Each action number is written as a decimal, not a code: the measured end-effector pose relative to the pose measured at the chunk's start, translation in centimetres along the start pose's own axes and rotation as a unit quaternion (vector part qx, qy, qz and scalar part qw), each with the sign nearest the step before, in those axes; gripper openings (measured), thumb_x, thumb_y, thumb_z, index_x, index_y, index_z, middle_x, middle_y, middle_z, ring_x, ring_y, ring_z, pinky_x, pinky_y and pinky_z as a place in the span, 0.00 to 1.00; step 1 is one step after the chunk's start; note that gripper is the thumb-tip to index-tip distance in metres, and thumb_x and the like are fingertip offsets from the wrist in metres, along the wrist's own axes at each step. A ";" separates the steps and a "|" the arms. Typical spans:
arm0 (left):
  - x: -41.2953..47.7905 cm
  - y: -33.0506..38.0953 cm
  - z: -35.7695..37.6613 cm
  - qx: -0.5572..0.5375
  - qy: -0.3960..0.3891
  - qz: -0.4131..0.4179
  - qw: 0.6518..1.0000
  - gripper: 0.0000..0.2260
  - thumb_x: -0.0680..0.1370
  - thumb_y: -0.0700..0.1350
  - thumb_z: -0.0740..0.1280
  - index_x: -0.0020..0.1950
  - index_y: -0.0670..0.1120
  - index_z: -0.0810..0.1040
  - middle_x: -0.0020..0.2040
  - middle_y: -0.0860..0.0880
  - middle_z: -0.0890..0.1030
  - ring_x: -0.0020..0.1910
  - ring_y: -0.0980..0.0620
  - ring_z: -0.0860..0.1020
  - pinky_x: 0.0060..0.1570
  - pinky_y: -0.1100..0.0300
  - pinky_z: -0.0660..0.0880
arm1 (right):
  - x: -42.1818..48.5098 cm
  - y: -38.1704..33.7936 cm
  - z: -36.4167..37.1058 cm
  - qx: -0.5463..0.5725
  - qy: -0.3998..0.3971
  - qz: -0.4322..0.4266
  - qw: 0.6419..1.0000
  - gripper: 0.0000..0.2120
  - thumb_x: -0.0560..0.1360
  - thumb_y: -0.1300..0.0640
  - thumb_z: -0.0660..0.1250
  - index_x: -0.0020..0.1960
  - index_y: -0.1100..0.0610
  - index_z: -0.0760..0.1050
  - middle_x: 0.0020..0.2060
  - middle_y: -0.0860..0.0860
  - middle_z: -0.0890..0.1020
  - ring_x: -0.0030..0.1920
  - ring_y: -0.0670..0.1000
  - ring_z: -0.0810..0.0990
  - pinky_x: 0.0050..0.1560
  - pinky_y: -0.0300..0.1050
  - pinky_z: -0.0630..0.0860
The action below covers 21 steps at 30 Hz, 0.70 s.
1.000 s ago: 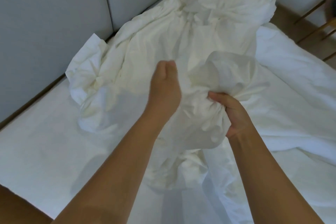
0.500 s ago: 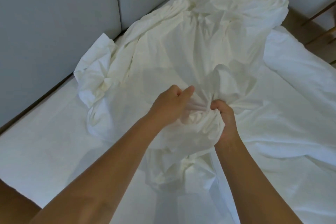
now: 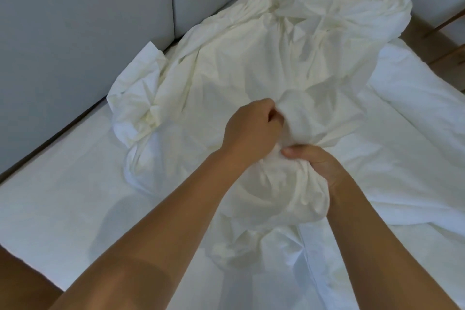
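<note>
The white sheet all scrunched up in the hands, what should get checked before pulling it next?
1. Left hand grips the crumpled white sheet: ok, fingers are curled into the cloth.
2. Right hand grips it: ok, thumb and fingers pinch a bunch right beside the other hand.
3. Sheet smooth enough to spread: not ok, it is wrinkled and heaped toward the far end.
4. A corner or edge in the hands: cannot tell, the folds hide it.
5. Flat room on the bed: ok, its surface lies flat on the left, along the grey padded panel.
</note>
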<state>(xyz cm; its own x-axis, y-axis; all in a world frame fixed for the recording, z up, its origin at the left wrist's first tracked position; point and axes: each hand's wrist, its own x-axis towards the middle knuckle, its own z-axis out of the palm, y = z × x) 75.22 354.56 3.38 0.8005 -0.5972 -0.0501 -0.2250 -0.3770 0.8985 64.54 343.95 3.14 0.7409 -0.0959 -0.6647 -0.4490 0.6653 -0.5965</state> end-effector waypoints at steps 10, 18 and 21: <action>-1.1 -3.4 -0.7 -0.113 -0.034 -0.183 0.976 0.21 0.69 0.68 0.63 0.42 0.51 0.67 0.42 0.54 0.74 0.39 0.58 0.74 0.35 0.63 0.68 | 2.5 0.6 2.5 0.133 -0.059 -0.060 0.988 0.28 0.49 0.59 0.81 0.49 0.64 0.82 0.45 0.60 0.83 0.46 0.59 0.83 0.49 0.51 0.80; -1.0 -3.2 -2.1 -0.181 -0.145 -0.333 0.914 0.14 0.78 0.51 0.65 0.48 0.39 0.78 0.44 0.44 0.80 0.42 0.47 0.78 0.39 0.59 0.71 | 2.3 1.8 3.1 0.098 -0.082 -0.012 0.992 0.13 0.60 0.62 0.65 0.40 0.61 0.85 0.37 0.56 0.84 0.39 0.55 0.84 0.40 0.46 0.81; -0.9 -1.7 -2.8 -0.085 -0.049 -0.197 0.976 0.10 0.80 0.45 0.61 0.40 0.43 0.72 0.36 0.47 0.74 0.37 0.48 0.73 0.38 0.56 0.68 | 2.3 1.7 2.6 0.054 -0.056 -0.020 0.997 0.15 0.61 0.60 0.75 0.47 0.58 0.85 0.43 0.56 0.85 0.43 0.55 0.85 0.42 0.47 0.80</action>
<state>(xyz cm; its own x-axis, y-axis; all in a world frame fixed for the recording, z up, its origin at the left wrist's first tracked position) 76.50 357.72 3.13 0.7474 -0.4980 -0.4397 0.1910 -0.4729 0.8602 66.79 346.78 1.80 0.8102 -0.0448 -0.5844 -0.3669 0.7388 -0.5653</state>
